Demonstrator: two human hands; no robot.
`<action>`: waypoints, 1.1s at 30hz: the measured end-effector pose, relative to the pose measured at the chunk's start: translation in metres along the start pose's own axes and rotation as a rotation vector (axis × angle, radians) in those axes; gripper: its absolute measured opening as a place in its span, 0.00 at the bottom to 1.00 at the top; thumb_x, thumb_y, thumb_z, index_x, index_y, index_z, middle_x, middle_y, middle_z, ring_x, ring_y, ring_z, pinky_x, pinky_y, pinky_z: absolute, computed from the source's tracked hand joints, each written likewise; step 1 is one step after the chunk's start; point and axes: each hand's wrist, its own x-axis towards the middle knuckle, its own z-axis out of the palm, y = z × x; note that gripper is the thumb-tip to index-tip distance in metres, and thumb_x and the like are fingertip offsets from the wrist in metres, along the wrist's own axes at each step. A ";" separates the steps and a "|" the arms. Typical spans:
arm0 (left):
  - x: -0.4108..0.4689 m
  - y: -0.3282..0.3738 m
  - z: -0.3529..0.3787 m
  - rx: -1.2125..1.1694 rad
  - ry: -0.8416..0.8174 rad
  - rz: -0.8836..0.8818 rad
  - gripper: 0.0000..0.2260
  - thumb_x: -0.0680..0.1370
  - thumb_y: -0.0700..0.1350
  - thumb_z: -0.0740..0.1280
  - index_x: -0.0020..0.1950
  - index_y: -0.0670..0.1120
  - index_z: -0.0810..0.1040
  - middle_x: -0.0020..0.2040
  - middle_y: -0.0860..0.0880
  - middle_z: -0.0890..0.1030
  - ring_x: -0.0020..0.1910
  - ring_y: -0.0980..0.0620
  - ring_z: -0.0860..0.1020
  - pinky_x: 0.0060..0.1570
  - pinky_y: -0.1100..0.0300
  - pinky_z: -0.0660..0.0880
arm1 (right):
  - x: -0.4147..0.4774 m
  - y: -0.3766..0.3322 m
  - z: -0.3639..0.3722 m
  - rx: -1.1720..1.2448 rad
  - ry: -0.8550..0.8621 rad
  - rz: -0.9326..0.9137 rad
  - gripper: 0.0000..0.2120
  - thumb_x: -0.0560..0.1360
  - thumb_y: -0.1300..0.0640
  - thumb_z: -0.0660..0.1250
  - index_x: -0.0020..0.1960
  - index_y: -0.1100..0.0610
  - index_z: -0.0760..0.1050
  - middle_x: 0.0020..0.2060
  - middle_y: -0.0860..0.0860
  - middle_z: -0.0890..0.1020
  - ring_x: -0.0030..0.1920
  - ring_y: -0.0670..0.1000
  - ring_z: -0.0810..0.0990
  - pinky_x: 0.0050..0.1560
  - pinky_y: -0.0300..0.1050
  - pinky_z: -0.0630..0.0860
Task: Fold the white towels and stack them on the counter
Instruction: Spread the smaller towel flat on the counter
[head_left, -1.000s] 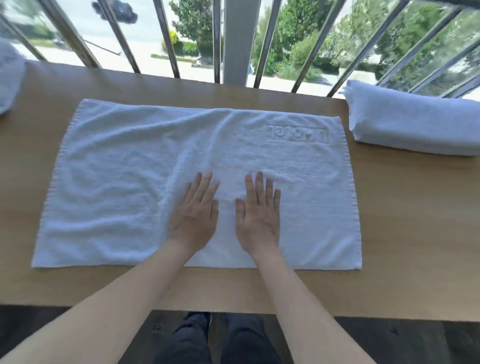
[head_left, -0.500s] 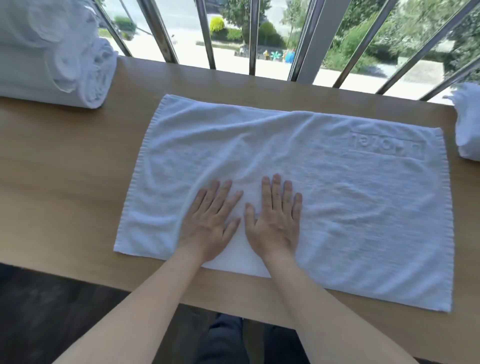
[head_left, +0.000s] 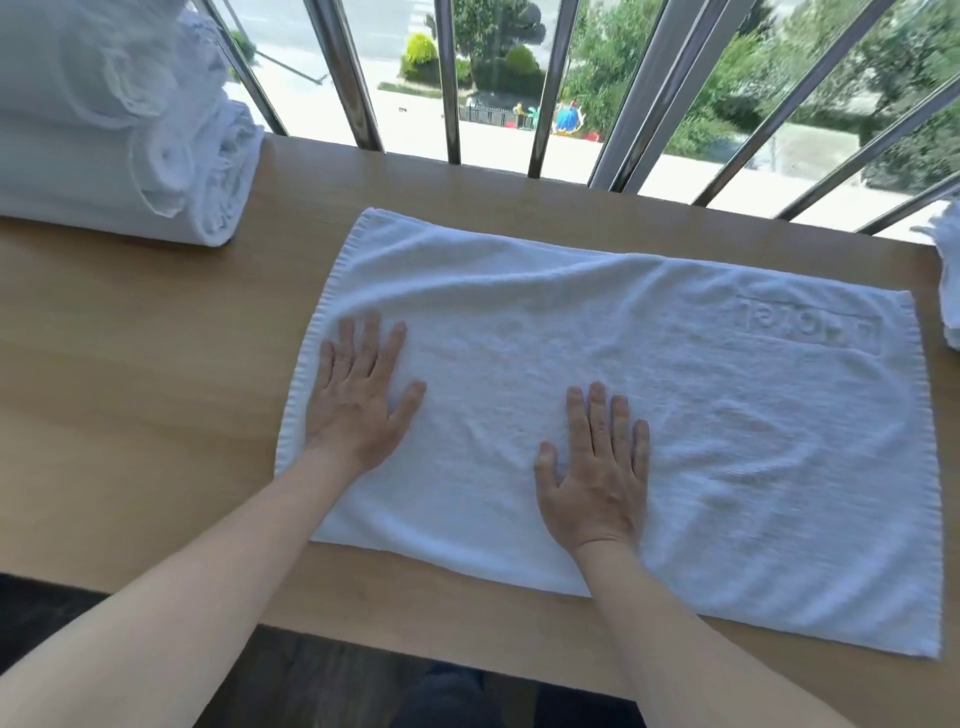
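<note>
Nearer than the spread towel (head_left: 675, 441): dark trouser legs (head_left: 452, 696) below the counter's edge. Both bare forearms reach across a narrow strip of wooden counter (head_left: 130, 415) onto the cloth.

Left hand (head_left: 358, 405): palm down on the spread towel, close to its left short edge. Fingers straight and slightly fanned, thumb out. Pressing flat, gripping nothing.

Right hand (head_left: 597, 478): palm down nearer the spread towel's middle, towards its near long edge. Fingers straight and close together, thumb out. Pressing flat, gripping nothing. Well apart from the left hand.

Spread towel itself: white, opened out flat on the counter, long edges running left to right, slightly skewed. Shallow wrinkles between the hands, and a low ridge along the far edge.

Embossed label (head_left: 810, 327): near the spread towel's far right corner, lettering upside down from here, not fully legible.

Left of and beyond the spread towel: stack of rolled white towels (head_left: 104, 156) on the counter, apart from it.

Right of the spread towel: part of another white towel (head_left: 950, 291) at the frame edge, just beside it; contact unclear.

Beyond its far edge: metal railing bars (head_left: 447, 78), then pavement and trees.
</note>
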 end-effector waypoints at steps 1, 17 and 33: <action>0.005 0.013 0.000 0.004 0.009 0.103 0.33 0.80 0.65 0.43 0.82 0.54 0.44 0.82 0.49 0.39 0.80 0.47 0.36 0.78 0.47 0.39 | 0.000 0.000 0.000 0.000 0.009 0.000 0.33 0.79 0.41 0.50 0.81 0.51 0.50 0.81 0.49 0.50 0.80 0.53 0.46 0.78 0.58 0.47; 0.141 0.058 -0.015 0.037 0.044 0.152 0.32 0.80 0.65 0.43 0.82 0.55 0.45 0.83 0.50 0.44 0.81 0.47 0.39 0.78 0.45 0.38 | 0.002 0.003 0.007 -0.028 0.107 -0.042 0.34 0.77 0.44 0.56 0.81 0.52 0.54 0.81 0.50 0.53 0.80 0.54 0.50 0.77 0.60 0.50; 0.157 0.105 -0.013 0.065 0.023 0.304 0.29 0.82 0.63 0.41 0.82 0.56 0.42 0.82 0.50 0.41 0.80 0.49 0.38 0.77 0.49 0.35 | 0.002 0.002 0.003 -0.042 0.088 -0.038 0.33 0.77 0.46 0.56 0.80 0.52 0.56 0.80 0.50 0.55 0.80 0.54 0.51 0.77 0.61 0.52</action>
